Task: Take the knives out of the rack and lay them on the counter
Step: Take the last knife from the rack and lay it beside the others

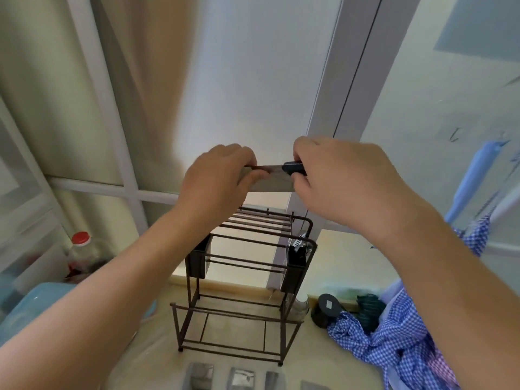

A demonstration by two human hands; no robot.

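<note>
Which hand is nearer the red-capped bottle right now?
Left. The left hand pinches the blade end of the knife above the rack, on the side of the bottle. The right hand holds the knife's handle, farther across from it.

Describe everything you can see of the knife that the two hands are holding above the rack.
The knife is a cleaver with a broad, flat blade of grey metal and a black handle. It is held level in the air above the brown wire rack, touching no part of it. The right hand grips the handle; the left hand pinches the blade's far end, hiding it. The flat side faces the camera.
</note>
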